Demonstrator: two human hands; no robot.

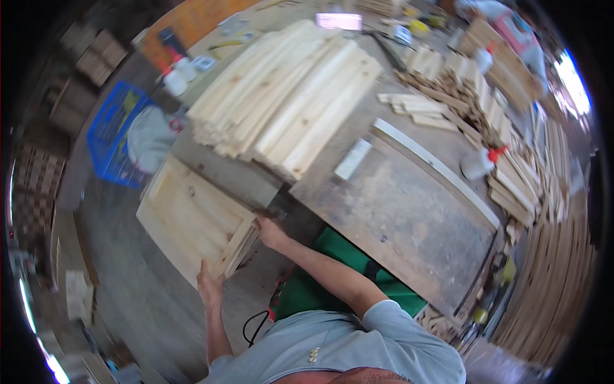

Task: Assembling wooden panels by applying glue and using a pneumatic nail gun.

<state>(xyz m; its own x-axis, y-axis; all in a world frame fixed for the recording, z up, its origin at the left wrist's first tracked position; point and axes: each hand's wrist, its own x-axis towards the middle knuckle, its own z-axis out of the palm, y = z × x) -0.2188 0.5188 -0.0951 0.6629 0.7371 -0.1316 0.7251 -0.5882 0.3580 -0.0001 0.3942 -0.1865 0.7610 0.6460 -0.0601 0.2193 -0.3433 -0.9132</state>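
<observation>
A stack of pale wooden panels [192, 211] sits low at the left of the bench, its near edge toward me. My left hand [210, 283] grips the near left part of that edge, thumb on top and the other fingers mostly hidden. At the near right corner, my right hand [270, 232] is closed on the panel edge, its fingertips partly out of sight. Whether I hold only the top panel or several is not clear. Just beyond lies a large pile of planed boards [288, 96] on the bench.
The stained worktop [409, 224] carries a long pale strip [435, 169] and a small white block [353, 159]. Wood offcuts [473, 83] and a red-capped glue bottle [478, 163] lie to the right. A blue plastic crate [105, 137] is at the left, a green cloth-like thing [320, 281] below the bench.
</observation>
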